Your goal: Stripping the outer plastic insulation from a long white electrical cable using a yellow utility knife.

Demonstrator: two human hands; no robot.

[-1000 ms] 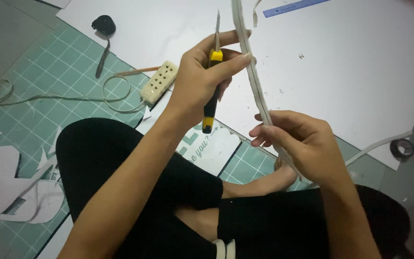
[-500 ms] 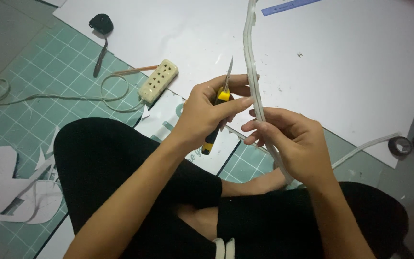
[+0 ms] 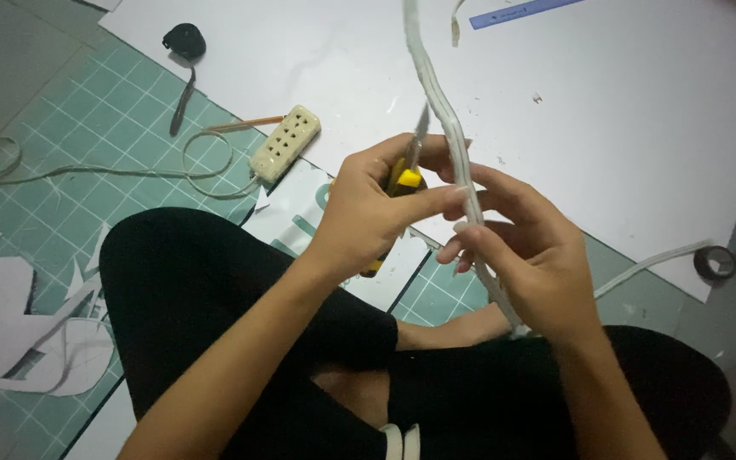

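Gripping a yellow-handled utility knife point(image 3: 402, 183), the left hand point(image 3: 368, 213) has dropped lower against the flat white cable point(image 3: 449, 128) since a second ago, right hand point(image 3: 526, 251) pinching that cable above the lap, near the white board's point(image 3: 623, 128) front edge, blade now meeting it.

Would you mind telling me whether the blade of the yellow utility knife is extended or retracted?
Extended. The utility knife in the left hand shows a grey blade rising above its yellow body beside the white strip, which the right hand holds.
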